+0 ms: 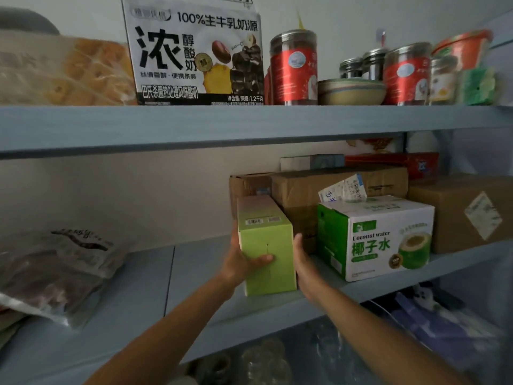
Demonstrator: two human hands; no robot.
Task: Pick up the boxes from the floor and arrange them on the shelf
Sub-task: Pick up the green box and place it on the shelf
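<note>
A light green box [266, 240] stands on end on the middle blue shelf [200, 290]. My left hand [244, 262] grips its left side, thumb across the front face. My right hand [302, 262] presses flat on its right side. Just right of it sits a white and green coconut water box [383, 237]. Brown cardboard boxes [333, 187] are stacked behind both. Another brown box [466, 212] stands at the far right of the shelf.
A plastic bag of dark goods [55, 270] lies at the shelf's left. The upper shelf [222, 120] holds a yoghurt carton [194, 51], red jars [294, 68], a bowl [352, 91] and a bread bag [63, 70]. Glass jars [263, 359] sit below.
</note>
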